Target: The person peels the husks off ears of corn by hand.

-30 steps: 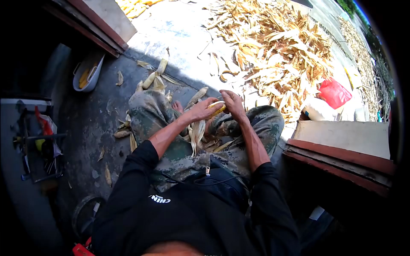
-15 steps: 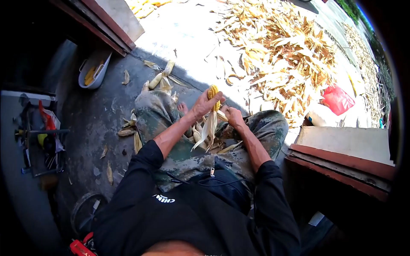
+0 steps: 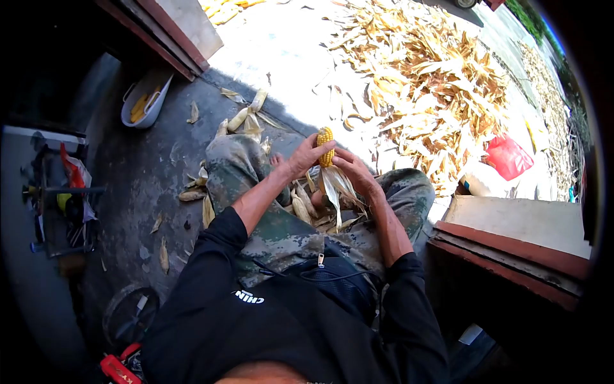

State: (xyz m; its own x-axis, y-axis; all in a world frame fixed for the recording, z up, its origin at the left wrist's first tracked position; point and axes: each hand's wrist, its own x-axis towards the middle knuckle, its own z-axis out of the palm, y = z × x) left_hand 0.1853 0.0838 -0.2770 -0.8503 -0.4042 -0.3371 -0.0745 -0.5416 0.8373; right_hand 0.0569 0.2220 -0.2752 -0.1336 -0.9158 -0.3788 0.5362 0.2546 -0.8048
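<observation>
An ear of corn (image 3: 325,146) with bare yellow kernels stands roughly upright above my lap. My left hand (image 3: 306,157) is closed around its left side. My right hand (image 3: 355,171) has its fingers bent against the lower right of the ear, where the husk begins; its fingertips are partly hidden. Pale peeled-back husk (image 3: 337,187) hangs below the ear. Between my legs lie several unpeeled ears (image 3: 300,208) and loose husks.
A big heap of dry husks (image 3: 428,83) lies in the sun ahead. A white tub (image 3: 153,110) at left holds yellow ears. Husked ears (image 3: 224,11) lie at the top. Unpeeled ears (image 3: 240,118) rest beyond my left knee. A red bag (image 3: 508,157) is at right.
My right hand has moved up from beside the husk to the base of the ear. More husk now hangs to the right. The view has shifted slightly.
</observation>
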